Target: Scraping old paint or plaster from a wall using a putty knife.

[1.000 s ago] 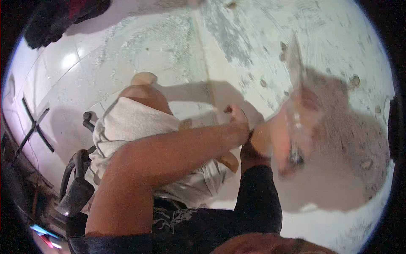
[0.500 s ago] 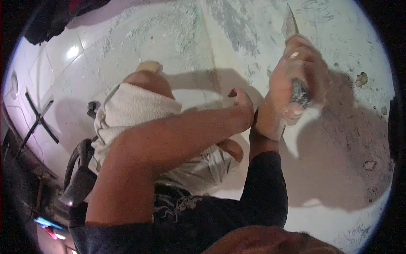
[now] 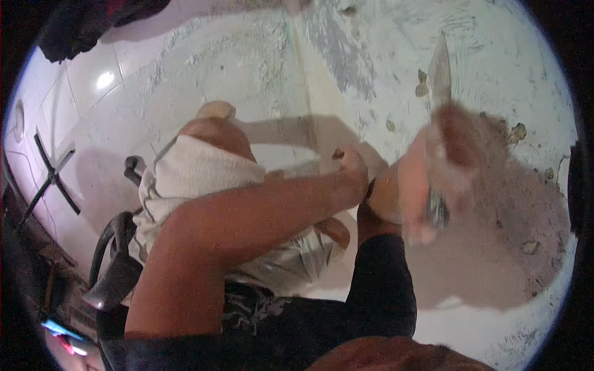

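Note:
My right hand point(image 3: 442, 167), smeared by motion, is closed around a knife-like scraper with its pointed metal blade point(image 3: 440, 71) directed away from me. Part of the tool's dark handle point(image 3: 438, 210) sticks out at the near side of the fist. The blade lies over a white, scuffed wall point(image 3: 402, 68); whether it touches cannot be told. Beside my right wrist, my left hand point(image 3: 352, 168) hangs bent over, one curled digit showing and the other fingers hidden. No object shows in it.
Pale tiled floor point(image 3: 179, 102) with scattered flakes stretches to the left. My bent knees point(image 3: 216, 137) in light cloth are under my left arm. A dark crossed stand point(image 3: 54, 176) and a black curved object point(image 3: 117, 272) are farther left. Chipped holes point(image 3: 518, 133) mark the wall.
My right hand and the scraper have come lower and slightly right, nearer to me. Chipped spots formerly behind the hand now show. My left hand stays about where it was.

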Demonstrator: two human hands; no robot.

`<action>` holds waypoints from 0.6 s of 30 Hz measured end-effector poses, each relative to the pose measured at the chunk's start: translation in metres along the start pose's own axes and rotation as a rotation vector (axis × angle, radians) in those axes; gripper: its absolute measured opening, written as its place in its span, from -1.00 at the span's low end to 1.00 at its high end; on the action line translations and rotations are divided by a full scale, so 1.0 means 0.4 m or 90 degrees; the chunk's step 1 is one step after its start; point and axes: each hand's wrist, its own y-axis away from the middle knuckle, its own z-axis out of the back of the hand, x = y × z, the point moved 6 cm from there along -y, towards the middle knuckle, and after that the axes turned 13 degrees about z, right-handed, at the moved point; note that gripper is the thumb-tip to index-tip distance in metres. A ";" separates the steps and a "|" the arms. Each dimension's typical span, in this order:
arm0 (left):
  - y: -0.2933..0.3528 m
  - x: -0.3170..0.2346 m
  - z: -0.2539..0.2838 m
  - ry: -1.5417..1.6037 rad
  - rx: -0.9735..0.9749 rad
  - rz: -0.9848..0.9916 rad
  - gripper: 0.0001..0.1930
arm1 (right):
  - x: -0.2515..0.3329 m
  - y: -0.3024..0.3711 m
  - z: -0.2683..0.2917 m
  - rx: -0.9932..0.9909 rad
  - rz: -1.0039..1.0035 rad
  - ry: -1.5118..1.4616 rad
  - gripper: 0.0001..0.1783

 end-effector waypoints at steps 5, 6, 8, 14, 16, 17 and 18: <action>0.099 0.064 0.066 -0.134 -0.039 -0.039 -0.48 | -0.062 0.014 0.195 0.041 0.028 -0.085 -0.63; 0.147 0.053 0.101 -0.181 -0.027 -0.140 -0.49 | -0.068 0.033 0.153 0.051 0.053 -0.096 -0.63; 0.193 0.097 0.151 -0.240 0.006 -0.201 -0.51 | 0.064 0.049 0.101 0.067 0.068 -0.106 -0.63; 0.209 0.112 0.135 -0.133 -0.086 -0.130 -0.64 | 0.081 0.051 0.118 0.108 0.093 -0.199 -0.63; 0.195 0.136 0.195 -0.170 -0.086 -0.138 -0.64 | 0.008 0.033 -0.044 0.106 0.083 -0.239 -0.63; 0.232 0.111 0.192 -0.205 -0.054 -0.177 -0.65 | -0.011 0.015 -0.009 0.112 0.107 -0.248 -0.63; 0.266 0.088 0.190 -0.240 -0.024 -0.217 -0.65 | -0.007 0.007 0.032 0.118 0.133 -0.256 -0.63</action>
